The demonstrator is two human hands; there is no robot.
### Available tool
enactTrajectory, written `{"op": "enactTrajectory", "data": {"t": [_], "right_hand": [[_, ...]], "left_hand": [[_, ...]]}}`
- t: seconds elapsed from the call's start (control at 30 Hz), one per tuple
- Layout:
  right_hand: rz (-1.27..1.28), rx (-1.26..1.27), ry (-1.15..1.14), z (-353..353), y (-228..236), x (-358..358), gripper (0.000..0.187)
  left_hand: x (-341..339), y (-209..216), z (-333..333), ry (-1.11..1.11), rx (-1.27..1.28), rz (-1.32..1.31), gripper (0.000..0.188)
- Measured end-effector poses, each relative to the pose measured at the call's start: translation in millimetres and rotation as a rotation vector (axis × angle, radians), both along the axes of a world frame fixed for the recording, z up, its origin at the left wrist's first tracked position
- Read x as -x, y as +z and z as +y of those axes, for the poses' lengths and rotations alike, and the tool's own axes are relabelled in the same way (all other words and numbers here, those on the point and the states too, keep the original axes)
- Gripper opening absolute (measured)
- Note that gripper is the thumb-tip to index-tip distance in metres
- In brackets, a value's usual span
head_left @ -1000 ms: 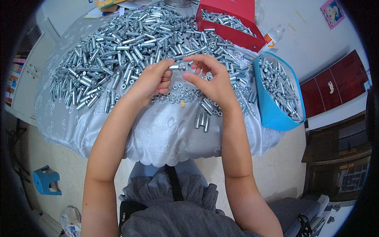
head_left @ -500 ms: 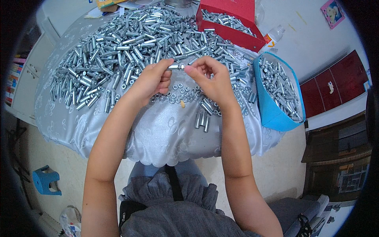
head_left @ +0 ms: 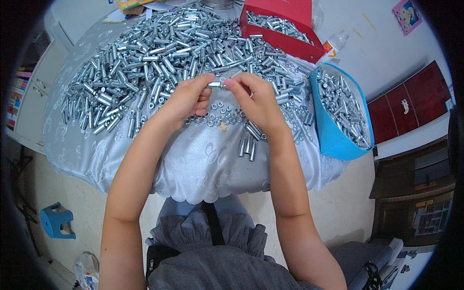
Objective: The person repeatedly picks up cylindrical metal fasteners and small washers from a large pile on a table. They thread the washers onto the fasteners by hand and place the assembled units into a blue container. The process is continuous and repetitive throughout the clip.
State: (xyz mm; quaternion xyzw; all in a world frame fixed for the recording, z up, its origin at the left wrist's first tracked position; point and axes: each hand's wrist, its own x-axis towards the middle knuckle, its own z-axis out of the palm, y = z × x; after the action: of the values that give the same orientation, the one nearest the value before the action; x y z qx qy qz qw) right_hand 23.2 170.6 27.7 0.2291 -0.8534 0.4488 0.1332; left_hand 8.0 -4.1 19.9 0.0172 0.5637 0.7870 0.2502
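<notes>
Over the front of the metal pile, my left hand (head_left: pixel 187 100) pinches a silver sleeve anchor (head_left: pixel 213 85) between thumb and forefinger, its other fingers curled. My right hand (head_left: pixel 257 100) is closed on the nut at the anchor's right end; its fingertips partly cover that nut. Below the hands, loose hex nuts (head_left: pixel 222 116) lie scattered on the silvery tablecloth (head_left: pixel 203 154). Several short metal sleeves (head_left: pixel 247 147) lie under my right wrist. A big heap of sleeve anchors (head_left: pixel 159 53) spreads behind and to the left of my hands.
A red box (head_left: pixel 285 41) with metal parts stands at the back right, a plastic bottle (head_left: pixel 336 42) beside it. On the right edge is a blue fabric bin (head_left: pixel 338 140) full of anchors. A small yellowish piece (head_left: pixel 223 126) lies among the nuts. A blue stool (head_left: pixel 58 221) stands on the floor at left.
My right hand has moved slightly left, and its fingers have closed over the nut at the anchor's end. My left hand stays nearly in place with the anchor.
</notes>
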Motion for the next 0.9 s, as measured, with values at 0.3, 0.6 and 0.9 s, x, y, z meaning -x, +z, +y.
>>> {"op": "enactTrajectory", "data": {"t": [0.3,0.6,0.9], "right_hand": [[0.119,0.107,-0.001,-5.0,5.8,-3.1,0.020],[0.093,0.069,-0.028,-2.3,7.5,-3.7,0.022],[0.107,0.059,0.028,-2.8,-2.7,1.7,0.021]], "left_hand": [[2.5,-1.4,-2.6,-0.012,-0.046,-0.001,0.038],[0.5,0.6,-1.6,-0.020,-0.030,0.004,0.038],[-2.0,2.5,1.7,-0.012,-0.007,-0.008,0.037]]}}
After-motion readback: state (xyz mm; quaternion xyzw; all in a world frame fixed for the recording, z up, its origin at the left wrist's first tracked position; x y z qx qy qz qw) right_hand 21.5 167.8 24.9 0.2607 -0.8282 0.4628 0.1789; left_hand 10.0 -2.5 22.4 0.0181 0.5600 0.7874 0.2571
